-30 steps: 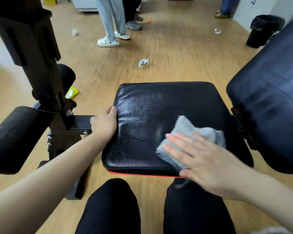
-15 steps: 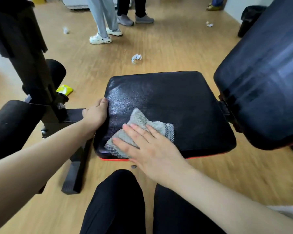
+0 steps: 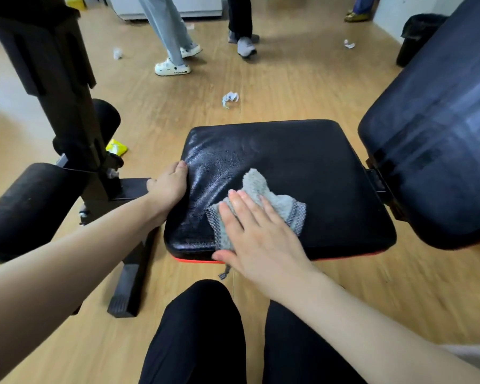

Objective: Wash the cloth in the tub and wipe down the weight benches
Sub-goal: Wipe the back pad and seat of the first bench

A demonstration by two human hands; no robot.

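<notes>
Right-hand fingers are straight and close together, flat on the crumpled grey terry cloth, pressing it down. Nothing is pinched. The right hand covers the cloth's near half, with the thumb at the near edge.

The cloth lies on the near-left part of the black glossy leatherette seat pad of the weight bench. One frayed corner hangs just below the pad's red-trimmed front edge. We see a sheen on the left part of the seat pad.

The left hand is curled round the seat pad's left edge, gripping it. Its fingertips are hidden underneath.

Right of the seat pad is the tilted black padded backrest. Left of it are the black steel upright post and a black foam roller.

We see our own knees in black trousers at the bottom.

On the wooden plank floor beyond the pad are a crumpled white paper scrap and a yellow wrapper by the post. Further back are two people's legs, one in white clogs, and a black bin far right.
</notes>
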